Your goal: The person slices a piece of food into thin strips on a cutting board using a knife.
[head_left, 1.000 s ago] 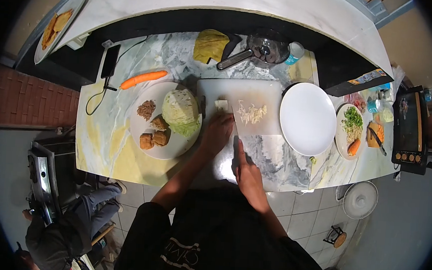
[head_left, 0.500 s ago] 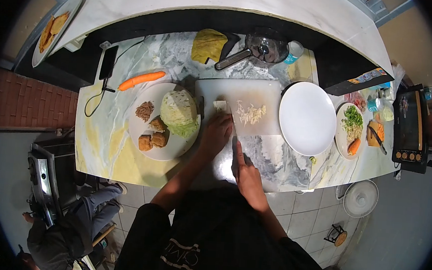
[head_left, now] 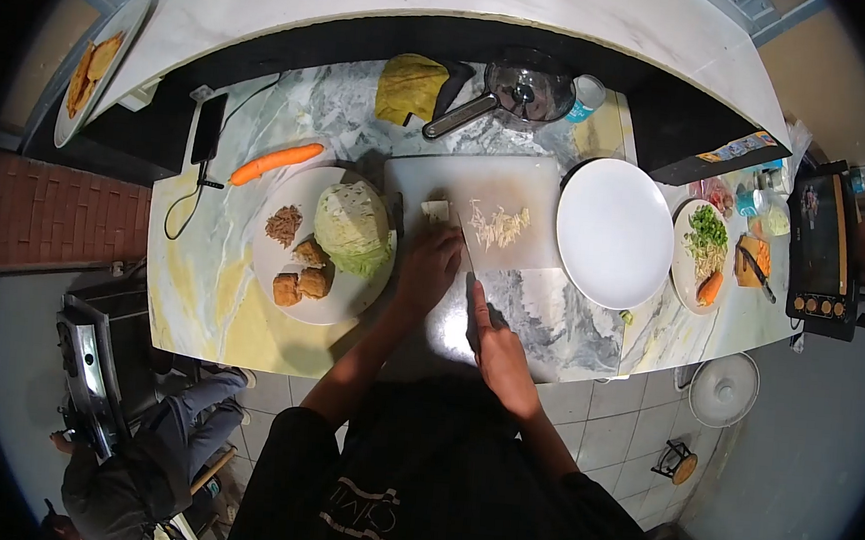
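My left hand [head_left: 430,270] is closed over the near end of a small white block [head_left: 437,210] on the white cutting board [head_left: 419,174]. In my right hand [head_left: 499,347] is a knife [head_left: 471,253], its blade pointing away from me and lying beside the block, close to my left fingertips. Thin pale strips [head_left: 499,225] are spread on the board to the right of the blade. Left of the board, a plate [head_left: 283,177] bears a cabbage piece [head_left: 351,222], brown crumbly food [head_left: 283,225] and fried chunks [head_left: 313,283].
An empty white plate [head_left: 616,233] stands right of the board. A carrot [head_left: 275,163], phone [head_left: 210,128], yellow cloth [head_left: 408,88] and dark pan [head_left: 528,88] lie further back. On the right are a plate of chopped greens [head_left: 706,227] and another knife [head_left: 755,271]. Another person [head_left: 132,485] is at lower left.
The view has shifted slightly, moving the table items a little left in the picture. Both hands keep nearly the same places, with the knife still at the white block.
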Available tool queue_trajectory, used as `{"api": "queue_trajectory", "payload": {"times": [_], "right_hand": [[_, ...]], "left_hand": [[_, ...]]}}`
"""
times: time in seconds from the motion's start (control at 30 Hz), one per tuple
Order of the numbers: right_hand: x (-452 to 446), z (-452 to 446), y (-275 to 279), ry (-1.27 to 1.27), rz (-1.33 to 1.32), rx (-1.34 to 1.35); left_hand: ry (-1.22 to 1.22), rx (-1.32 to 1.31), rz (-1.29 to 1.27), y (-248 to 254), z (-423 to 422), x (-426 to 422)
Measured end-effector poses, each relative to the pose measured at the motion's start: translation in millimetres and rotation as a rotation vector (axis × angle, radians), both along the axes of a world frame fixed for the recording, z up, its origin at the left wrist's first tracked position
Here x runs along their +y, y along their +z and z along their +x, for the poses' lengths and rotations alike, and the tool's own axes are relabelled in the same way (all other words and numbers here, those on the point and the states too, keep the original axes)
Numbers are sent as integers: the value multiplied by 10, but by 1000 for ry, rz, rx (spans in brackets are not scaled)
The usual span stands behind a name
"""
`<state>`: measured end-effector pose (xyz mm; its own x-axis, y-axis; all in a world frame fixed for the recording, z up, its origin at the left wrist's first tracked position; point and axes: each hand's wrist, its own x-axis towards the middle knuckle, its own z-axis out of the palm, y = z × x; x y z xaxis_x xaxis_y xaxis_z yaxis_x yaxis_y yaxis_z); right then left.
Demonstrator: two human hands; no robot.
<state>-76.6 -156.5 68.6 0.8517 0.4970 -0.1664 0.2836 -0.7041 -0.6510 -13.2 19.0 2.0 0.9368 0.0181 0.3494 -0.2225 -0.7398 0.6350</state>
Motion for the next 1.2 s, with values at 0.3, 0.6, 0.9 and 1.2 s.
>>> {"api": "queue_trajectory", "payload": {"times": [0.3, 0.6, 0.9, 1.2], "right_hand": [[-3, 54, -20, -48, -50, -88], [-70, 124, 4, -85, 13, 35], [-2, 166, 37, -135, 64, 74], [-49, 216, 91, -135, 135, 57]], "left_hand": [[-1, 49, -33, 8, 3, 35], [21, -40, -1, -16, 16, 12], [45, -102, -50, -19, -3, 2], [22, -92, -65, -131, 8, 16]]}}
